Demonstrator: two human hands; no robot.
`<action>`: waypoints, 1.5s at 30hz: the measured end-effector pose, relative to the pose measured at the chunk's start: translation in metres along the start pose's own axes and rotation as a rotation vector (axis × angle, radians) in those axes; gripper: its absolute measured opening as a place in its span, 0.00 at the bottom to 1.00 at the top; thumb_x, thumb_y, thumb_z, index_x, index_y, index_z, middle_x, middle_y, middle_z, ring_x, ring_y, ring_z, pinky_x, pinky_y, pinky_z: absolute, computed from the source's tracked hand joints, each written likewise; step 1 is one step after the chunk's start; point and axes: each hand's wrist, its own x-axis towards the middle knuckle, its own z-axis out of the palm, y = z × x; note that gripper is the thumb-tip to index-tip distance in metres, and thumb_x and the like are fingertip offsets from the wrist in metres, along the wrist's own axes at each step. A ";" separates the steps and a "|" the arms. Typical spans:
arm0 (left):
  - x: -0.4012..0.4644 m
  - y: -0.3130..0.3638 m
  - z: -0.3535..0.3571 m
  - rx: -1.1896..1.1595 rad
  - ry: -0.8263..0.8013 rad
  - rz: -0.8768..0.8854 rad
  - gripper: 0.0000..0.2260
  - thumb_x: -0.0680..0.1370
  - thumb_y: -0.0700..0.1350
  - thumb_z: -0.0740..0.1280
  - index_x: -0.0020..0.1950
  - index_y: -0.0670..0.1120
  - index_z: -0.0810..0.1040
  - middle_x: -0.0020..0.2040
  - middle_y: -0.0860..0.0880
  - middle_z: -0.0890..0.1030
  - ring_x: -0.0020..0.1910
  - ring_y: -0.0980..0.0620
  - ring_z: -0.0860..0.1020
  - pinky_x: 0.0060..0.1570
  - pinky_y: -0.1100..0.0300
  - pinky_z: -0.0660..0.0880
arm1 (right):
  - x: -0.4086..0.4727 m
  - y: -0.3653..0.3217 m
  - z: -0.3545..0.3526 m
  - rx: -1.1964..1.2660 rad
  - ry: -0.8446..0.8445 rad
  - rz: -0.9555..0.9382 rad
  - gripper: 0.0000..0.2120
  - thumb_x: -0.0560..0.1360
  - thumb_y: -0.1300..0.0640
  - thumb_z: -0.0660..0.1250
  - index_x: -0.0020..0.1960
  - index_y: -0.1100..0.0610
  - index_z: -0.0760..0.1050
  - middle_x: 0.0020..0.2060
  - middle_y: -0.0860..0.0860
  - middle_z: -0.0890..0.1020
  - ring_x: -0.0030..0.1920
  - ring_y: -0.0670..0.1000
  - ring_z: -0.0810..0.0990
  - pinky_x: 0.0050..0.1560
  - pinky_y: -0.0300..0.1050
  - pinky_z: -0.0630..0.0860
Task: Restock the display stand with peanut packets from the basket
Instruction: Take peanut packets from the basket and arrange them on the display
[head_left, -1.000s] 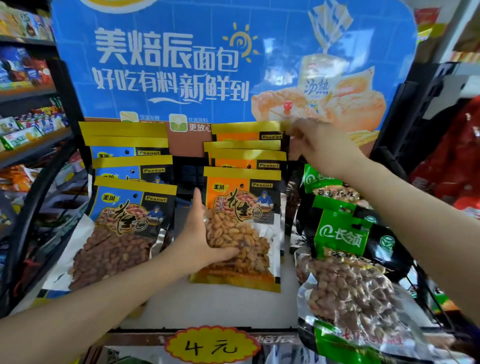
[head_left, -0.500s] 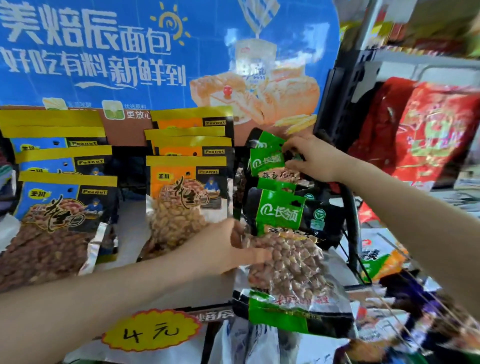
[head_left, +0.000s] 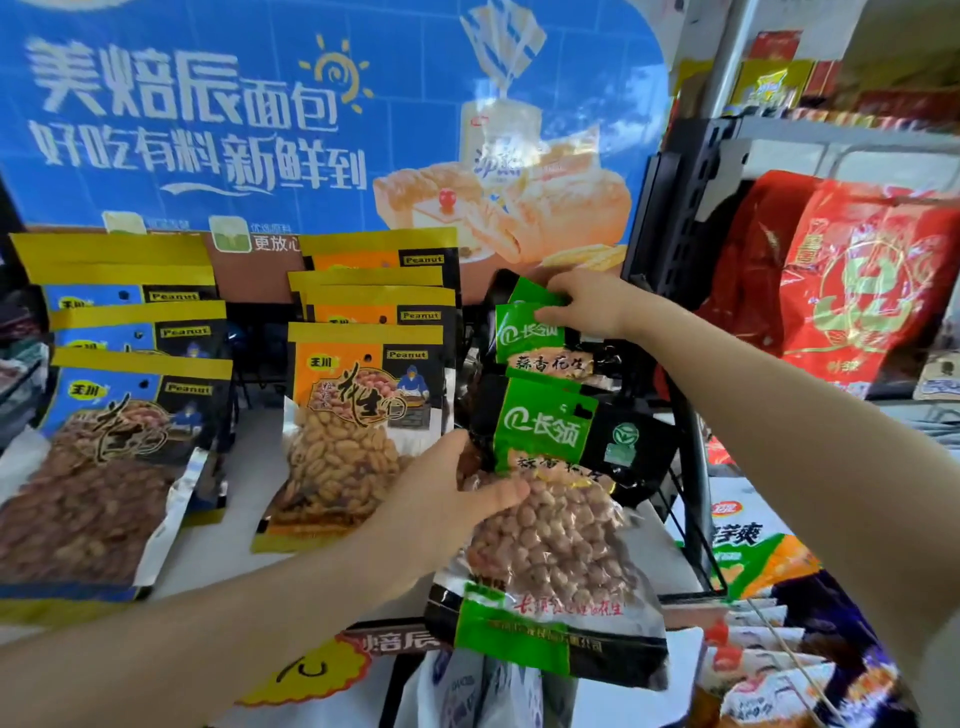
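The green peanut packet (head_left: 550, 540) hangs at the right end of the display stand (head_left: 332, 130), in front of a second green packet (head_left: 530, 332) and just beside the orange peanut packets (head_left: 363, 415). The left hand (head_left: 447, 499) grips the front packet at its left edge, thumb across the clear window over the nuts, the other fingers hidden behind. The right hand (head_left: 587, 306) pinches the top of the rear packet; whether it is on a hook there I cannot tell, as the hand covers that spot. No basket is in view. The packet looks like soft, slick film around loose nuts: bottom-heavy, floppy, apt to sag or slide. The stiffer sealed header near the hang hole seems the best place to hold, with a steadying hand under the belly
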 end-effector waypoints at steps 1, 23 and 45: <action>0.001 -0.001 -0.002 -0.025 0.027 0.021 0.17 0.72 0.50 0.70 0.59 0.53 0.71 0.60 0.54 0.78 0.54 0.58 0.77 0.56 0.56 0.77 | 0.000 0.000 -0.003 0.030 0.004 -0.032 0.12 0.78 0.53 0.62 0.53 0.62 0.74 0.44 0.51 0.73 0.50 0.53 0.72 0.44 0.42 0.61; 0.021 0.012 -0.012 0.007 0.139 0.074 0.22 0.78 0.45 0.62 0.70 0.49 0.60 0.66 0.59 0.67 0.67 0.56 0.65 0.63 0.57 0.63 | -0.045 0.005 -0.014 0.079 0.086 -0.291 0.10 0.76 0.63 0.64 0.55 0.64 0.78 0.52 0.59 0.82 0.52 0.55 0.79 0.50 0.40 0.68; 0.005 -0.016 -0.049 -0.137 0.104 -0.056 0.06 0.81 0.42 0.55 0.55 0.50 0.70 0.47 0.51 0.74 0.41 0.55 0.71 0.35 0.63 0.65 | -0.071 -0.016 0.001 0.071 0.411 0.046 0.10 0.74 0.62 0.66 0.53 0.64 0.79 0.51 0.59 0.83 0.54 0.57 0.79 0.47 0.39 0.66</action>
